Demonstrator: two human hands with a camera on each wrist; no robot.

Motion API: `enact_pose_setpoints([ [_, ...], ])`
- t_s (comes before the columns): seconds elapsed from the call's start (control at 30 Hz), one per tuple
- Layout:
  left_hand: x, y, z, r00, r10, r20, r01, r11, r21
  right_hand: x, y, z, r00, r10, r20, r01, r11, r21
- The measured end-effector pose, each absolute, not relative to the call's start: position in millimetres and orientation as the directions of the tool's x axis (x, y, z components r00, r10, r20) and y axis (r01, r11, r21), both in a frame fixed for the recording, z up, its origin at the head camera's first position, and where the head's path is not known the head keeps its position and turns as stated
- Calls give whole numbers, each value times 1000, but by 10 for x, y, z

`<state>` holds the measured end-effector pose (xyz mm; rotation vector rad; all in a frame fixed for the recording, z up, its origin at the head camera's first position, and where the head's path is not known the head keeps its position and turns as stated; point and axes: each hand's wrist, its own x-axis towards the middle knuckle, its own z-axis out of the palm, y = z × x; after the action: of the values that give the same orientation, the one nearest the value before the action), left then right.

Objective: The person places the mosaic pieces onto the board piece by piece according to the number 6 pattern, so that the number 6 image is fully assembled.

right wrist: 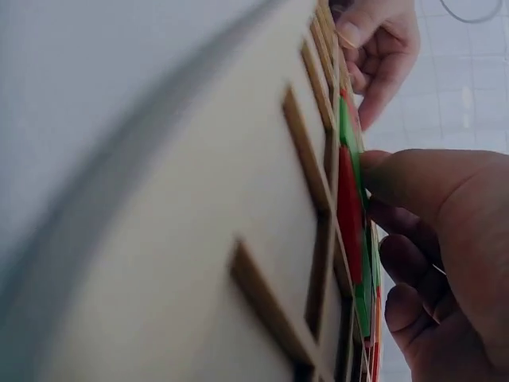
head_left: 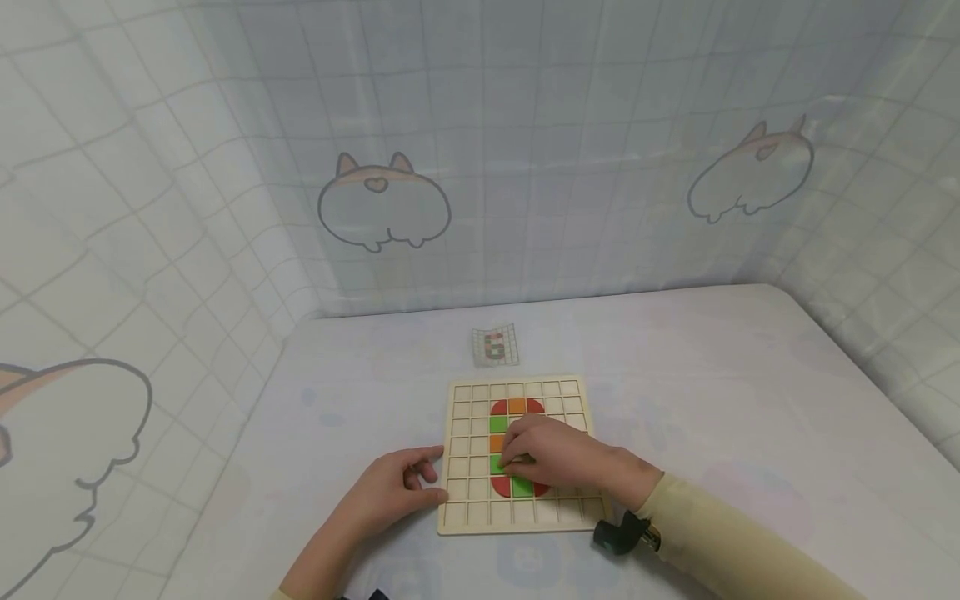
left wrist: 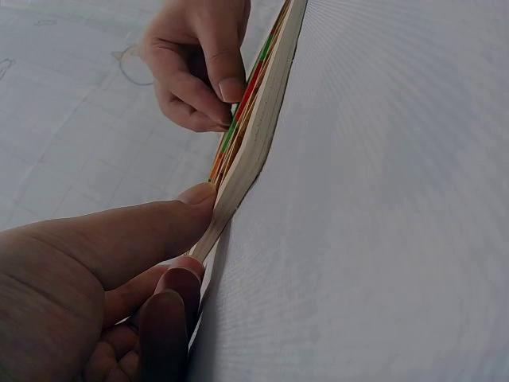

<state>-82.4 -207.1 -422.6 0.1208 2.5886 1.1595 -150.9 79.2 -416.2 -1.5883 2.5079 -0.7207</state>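
Observation:
A pale wooden grid board [head_left: 468, 514] lies flat on the table. Red rounded-corner tiles, green square tiles and orange square tiles [head_left: 517, 406] sit in its middle columns. My right hand [head_left: 551, 452] reaches over the board from the right; its thumb and fingertips come together at a green square tile [head_left: 496, 466] in the left column of the pattern. That hand covers part of the pattern's right side. At the board's left edge, my left hand [head_left: 390, 492] touches the rim with its thumb and forefinger, as the left wrist view also shows; the other fingers bend loosely.
Behind the board lies a small pattern card [head_left: 495, 345] printed with a grid and a coloured figure. White-covered table [head_left: 675, 358] surrounds the board, and sheeted walls [head_left: 525, 167] stand at the back and sides. A black wrist device [head_left: 624, 533] hangs at the right wrist.

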Motion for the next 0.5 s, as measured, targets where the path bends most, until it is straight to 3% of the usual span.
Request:
enact_pose_setpoints([
  [0.17,-828,-2078,-4232,-949,202,-241,-47,665,745,-1494,806,-4161,-470,-866,172,-820,356,-448],
  [0.5,-822,-2073,-4246,-950,201,-241,-46,671,740,-1549,1206,-4099,-696,-709,109,-616,512,-599],
])
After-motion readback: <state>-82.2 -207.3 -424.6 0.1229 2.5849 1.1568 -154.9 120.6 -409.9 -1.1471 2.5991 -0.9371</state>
